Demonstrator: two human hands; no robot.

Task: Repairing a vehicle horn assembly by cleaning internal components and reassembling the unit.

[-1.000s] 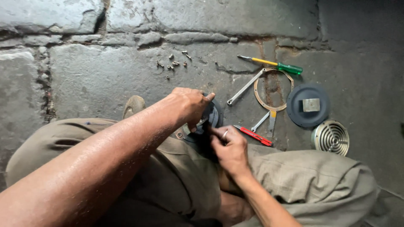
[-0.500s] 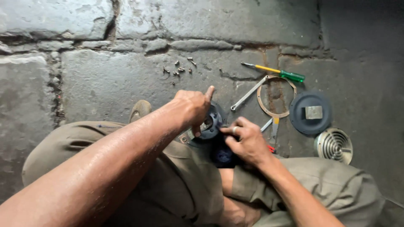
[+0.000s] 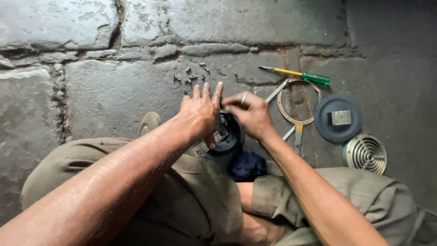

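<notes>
My left hand (image 3: 200, 111) rests on a round dark metal housing (image 3: 225, 139) that sits on my knee; its thumb presses the housing and its fingers stretch forward. My right hand (image 3: 249, 114), wearing a ring, is curled over the far rim of the same housing with fingertips pinched together; whether they pinch something small cannot be told. A dark blue cloth (image 3: 247, 166) lies just below the housing, between my legs.
Several small screws (image 3: 191, 75) lie on the stone floor ahead. To the right are a green-handled screwdriver (image 3: 300, 75), a thin ring gasket (image 3: 298, 102), a black disc with a square metal plate (image 3: 339, 118) and a ribbed round metal grille (image 3: 366, 152).
My right hand has moved up from the cloth beside my knee onto the far rim of the housing. My left hand has spread its fingers forward. A red-handled tool is out of sight now.
</notes>
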